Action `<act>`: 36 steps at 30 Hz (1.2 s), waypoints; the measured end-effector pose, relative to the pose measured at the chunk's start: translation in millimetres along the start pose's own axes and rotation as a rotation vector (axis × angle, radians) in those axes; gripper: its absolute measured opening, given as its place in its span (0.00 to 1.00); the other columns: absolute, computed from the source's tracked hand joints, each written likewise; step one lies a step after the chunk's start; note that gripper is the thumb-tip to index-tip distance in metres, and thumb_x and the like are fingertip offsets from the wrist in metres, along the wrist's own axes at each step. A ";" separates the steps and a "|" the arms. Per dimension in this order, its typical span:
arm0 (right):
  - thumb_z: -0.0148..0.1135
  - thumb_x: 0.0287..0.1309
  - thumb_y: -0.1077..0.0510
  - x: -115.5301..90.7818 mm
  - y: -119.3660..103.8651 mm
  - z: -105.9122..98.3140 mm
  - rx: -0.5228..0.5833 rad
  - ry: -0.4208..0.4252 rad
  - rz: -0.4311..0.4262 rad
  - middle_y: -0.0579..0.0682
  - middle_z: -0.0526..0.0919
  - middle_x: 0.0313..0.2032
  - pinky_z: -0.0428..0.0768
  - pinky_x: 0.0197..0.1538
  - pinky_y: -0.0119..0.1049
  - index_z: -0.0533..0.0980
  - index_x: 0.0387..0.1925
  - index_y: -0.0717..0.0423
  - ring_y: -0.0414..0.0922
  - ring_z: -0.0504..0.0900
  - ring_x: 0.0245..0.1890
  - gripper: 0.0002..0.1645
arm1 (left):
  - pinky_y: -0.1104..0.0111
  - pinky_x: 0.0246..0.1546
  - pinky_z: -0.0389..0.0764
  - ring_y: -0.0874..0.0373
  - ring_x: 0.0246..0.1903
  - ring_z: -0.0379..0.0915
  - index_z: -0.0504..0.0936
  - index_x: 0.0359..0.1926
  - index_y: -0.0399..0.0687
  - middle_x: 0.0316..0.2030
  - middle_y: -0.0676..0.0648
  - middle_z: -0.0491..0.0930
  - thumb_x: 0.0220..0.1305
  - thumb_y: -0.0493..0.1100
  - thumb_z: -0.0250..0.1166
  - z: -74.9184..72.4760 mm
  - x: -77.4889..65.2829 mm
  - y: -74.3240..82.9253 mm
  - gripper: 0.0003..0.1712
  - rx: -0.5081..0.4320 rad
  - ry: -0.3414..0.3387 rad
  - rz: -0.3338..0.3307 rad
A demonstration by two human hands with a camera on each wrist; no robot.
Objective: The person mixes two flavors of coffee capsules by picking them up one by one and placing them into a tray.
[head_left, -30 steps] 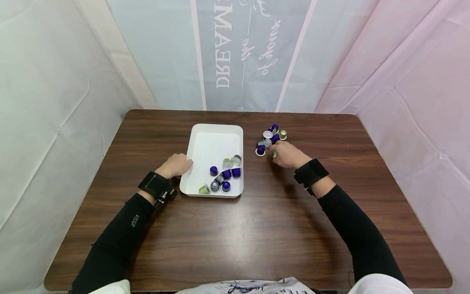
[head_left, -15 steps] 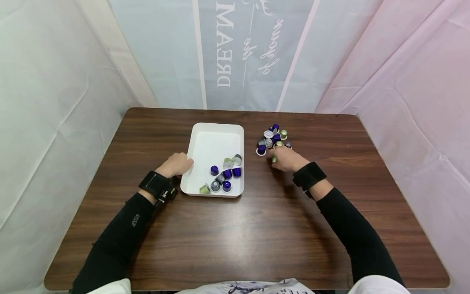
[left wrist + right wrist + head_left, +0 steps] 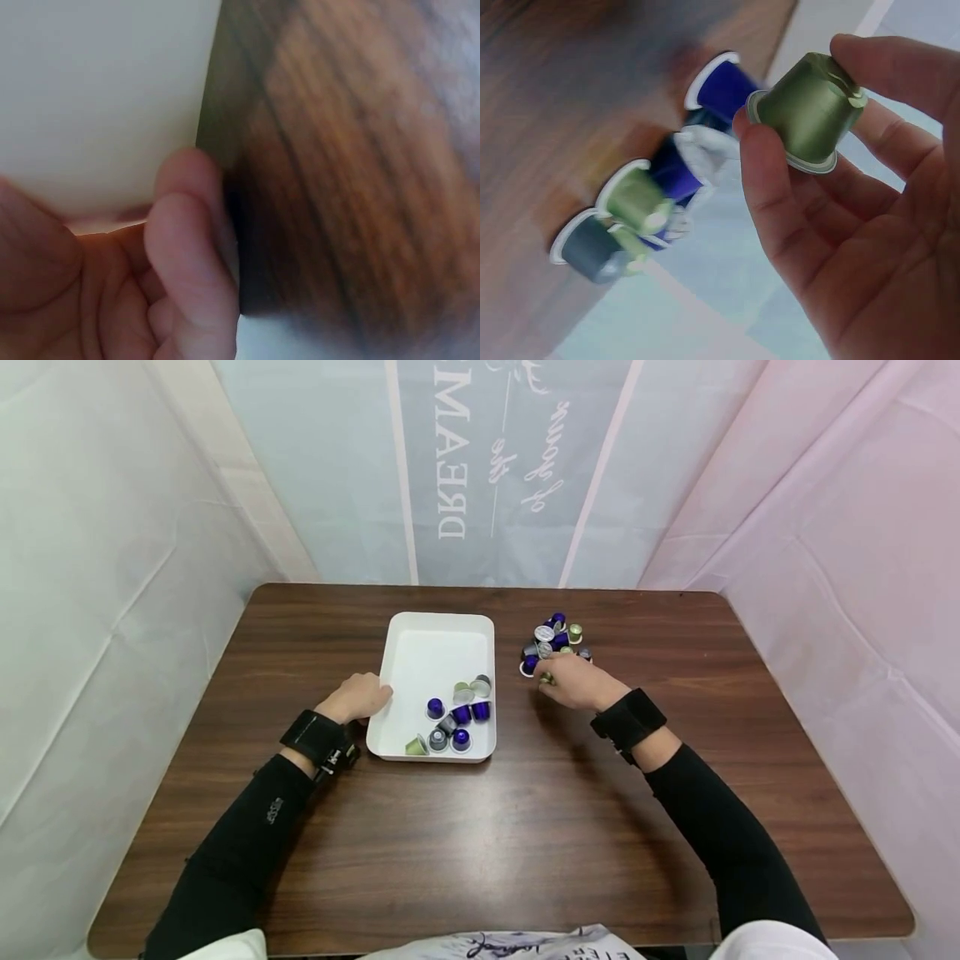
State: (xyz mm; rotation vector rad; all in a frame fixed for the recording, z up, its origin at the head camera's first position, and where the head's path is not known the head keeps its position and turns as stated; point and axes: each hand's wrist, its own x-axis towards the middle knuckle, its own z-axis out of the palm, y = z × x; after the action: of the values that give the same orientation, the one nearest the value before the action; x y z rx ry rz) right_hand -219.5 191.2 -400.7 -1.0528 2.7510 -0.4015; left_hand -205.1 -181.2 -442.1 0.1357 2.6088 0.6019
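Observation:
My right hand [image 3: 576, 682] pinches a green coffee capsule [image 3: 808, 112] between thumb and fingertips, just in front of a loose pile. The pile's coffee capsules [image 3: 560, 640] are blue, green, grey and silver-topped, some partly hidden behind that hand. In the right wrist view, the held capsule is tilted, its wide white rim toward the lower left. At the left side of a white tray [image 3: 438, 647], my left hand [image 3: 356, 697] grips the wall with curled fingers [image 3: 187, 232]. Several blue, green and grey coffee capsules [image 3: 461, 713] sit in the tray's near right part.
The brown wooden table [image 3: 510, 843] extends under everything, with the pile to the right of the tray near the back edge. A pale blue printed cloth [image 3: 495, 477] hangs behind it, and light cloth walls stand at both sides.
My right hand has drawn slightly left and toward me from the pile with the green coffee capsule, uncovering more capsules behind it. My left hand stays on the tray.

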 end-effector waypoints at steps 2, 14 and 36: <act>0.60 0.59 0.64 0.4 -6.8 -3.7 0.004 0.012 -0.008 0.56 0.78 0.41 0.76 0.39 0.41 0.78 0.45 0.63 0.47 0.77 0.37 0.12 | 0.67 0.19 0.73 0.52 0.19 0.73 0.77 0.33 0.35 0.24 0.41 0.76 0.65 0.46 0.42 -0.3 0.0 -0.2 0.21 -0.004 -0.002 0.002; 0.59 0.61 0.62 11.9 -38.9 -11.1 0.039 0.052 -0.076 0.55 0.78 0.42 0.76 0.37 0.37 0.77 0.49 0.62 0.45 0.77 0.36 0.14 | 0.67 0.19 0.73 0.53 0.19 0.73 0.77 0.34 0.35 0.24 0.41 0.76 0.65 0.46 0.42 2.1 -1.5 -1.6 0.21 -0.023 -0.001 0.001; 0.60 0.60 0.63 38.8 -59.4 -2.4 0.059 0.034 -0.146 0.55 0.77 0.42 0.76 0.38 0.35 0.78 0.48 0.63 0.43 0.77 0.35 0.14 | 0.68 0.17 0.72 0.54 0.16 0.72 0.76 0.29 0.36 0.21 0.42 0.75 0.66 0.46 0.41 1.5 -2.1 -1.5 0.22 -0.020 0.023 0.012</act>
State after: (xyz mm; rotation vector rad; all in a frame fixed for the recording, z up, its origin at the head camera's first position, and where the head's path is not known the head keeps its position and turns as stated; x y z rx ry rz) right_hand -211.4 123.1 -382.5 -1.2467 2.6824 -0.5228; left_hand -202.5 -182.4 -443.1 0.1390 2.6247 0.6373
